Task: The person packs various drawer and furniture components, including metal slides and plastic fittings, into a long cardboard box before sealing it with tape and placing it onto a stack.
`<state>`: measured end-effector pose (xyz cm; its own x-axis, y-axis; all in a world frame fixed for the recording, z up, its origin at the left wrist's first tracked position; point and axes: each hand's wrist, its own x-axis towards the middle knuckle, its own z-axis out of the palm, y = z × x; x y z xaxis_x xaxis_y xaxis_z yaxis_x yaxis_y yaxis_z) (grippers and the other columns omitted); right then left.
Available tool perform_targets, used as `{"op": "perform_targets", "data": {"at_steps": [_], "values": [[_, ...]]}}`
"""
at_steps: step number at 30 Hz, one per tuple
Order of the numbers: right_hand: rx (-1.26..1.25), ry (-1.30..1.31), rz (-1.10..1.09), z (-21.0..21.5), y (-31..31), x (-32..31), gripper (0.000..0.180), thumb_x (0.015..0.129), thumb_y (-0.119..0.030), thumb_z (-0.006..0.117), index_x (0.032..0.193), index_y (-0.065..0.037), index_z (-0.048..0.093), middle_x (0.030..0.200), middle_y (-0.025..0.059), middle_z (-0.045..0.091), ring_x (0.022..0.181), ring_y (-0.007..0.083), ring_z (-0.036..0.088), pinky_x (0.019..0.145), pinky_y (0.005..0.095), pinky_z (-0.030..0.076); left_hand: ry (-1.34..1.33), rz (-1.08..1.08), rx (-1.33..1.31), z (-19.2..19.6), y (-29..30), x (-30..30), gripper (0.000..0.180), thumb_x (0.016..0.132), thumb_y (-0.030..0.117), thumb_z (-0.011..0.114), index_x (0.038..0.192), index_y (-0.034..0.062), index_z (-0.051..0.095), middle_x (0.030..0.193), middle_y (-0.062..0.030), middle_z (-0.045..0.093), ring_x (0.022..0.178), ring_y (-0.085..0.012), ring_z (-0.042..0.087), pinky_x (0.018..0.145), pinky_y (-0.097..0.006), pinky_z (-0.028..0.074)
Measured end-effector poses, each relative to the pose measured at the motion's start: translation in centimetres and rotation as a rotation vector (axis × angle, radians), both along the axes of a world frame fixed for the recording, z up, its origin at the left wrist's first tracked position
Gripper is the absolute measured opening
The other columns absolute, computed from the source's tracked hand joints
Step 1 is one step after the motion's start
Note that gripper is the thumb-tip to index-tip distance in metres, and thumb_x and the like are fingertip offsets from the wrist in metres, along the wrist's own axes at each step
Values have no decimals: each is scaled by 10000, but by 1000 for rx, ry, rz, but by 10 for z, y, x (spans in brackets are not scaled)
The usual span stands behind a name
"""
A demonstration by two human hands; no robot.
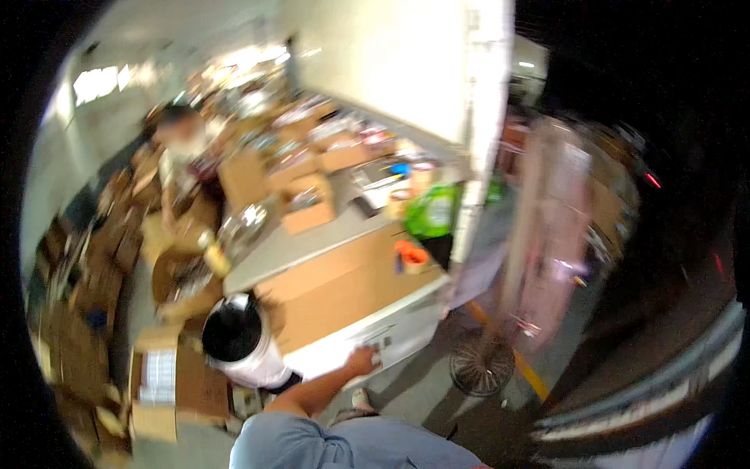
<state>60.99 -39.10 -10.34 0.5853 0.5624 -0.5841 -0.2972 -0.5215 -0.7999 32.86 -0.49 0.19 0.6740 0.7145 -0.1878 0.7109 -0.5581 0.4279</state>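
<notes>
Workbench (426,313) ahead, cardboard (336,281) on top perhaps protecting surface. Left hand (363,361) before white side panel (406,334); blurred, cannot tell if open, closed or touching. Right hand out of view. Orange item (411,254) at right end, likely for easy reach.
</notes>
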Motion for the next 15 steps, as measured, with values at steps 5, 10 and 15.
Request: {"op": "perform_targets", "data": {"at_steps": [5, 10, 15], "values": [[-86, -74, 417, 28, 105, 7, 271, 872, -249, 596, 1026, -28, 565, 763, 24, 555, 635, 143, 521, 578, 316, 459, -189, 744, 447, 65, 57, -152, 358, 782, 277, 640, 1074, 89, 557, 1125, -164, 523, 1082, -356, 461, 941, -470, 373], [-123, -140, 711, 45, 206, -14, 264, 866, -233, 609, 1016, -20, 564, 772, 25, 568, 642, 145, 535, 581, 311, 469, -255, 1225, 501, 60, 116, -287, 318, 757, 129, 578, 1060, 34, 554, 1083, -189, 553, 1022, -382, 501, 923, -453, 399], [-48, -189, 871, 63, 305, -57, 282, 865, -231, 617, 1027, -6, 559, 801, 41, 585, 666, 153, 550, 599, 319, 479, -38, 1069, 15, 41, 165, -350, 561, 691, 120, 641, 1227, 20, 513, 1213, -221, 537, 1154, -342, 498, 984, -391, 405]]}}
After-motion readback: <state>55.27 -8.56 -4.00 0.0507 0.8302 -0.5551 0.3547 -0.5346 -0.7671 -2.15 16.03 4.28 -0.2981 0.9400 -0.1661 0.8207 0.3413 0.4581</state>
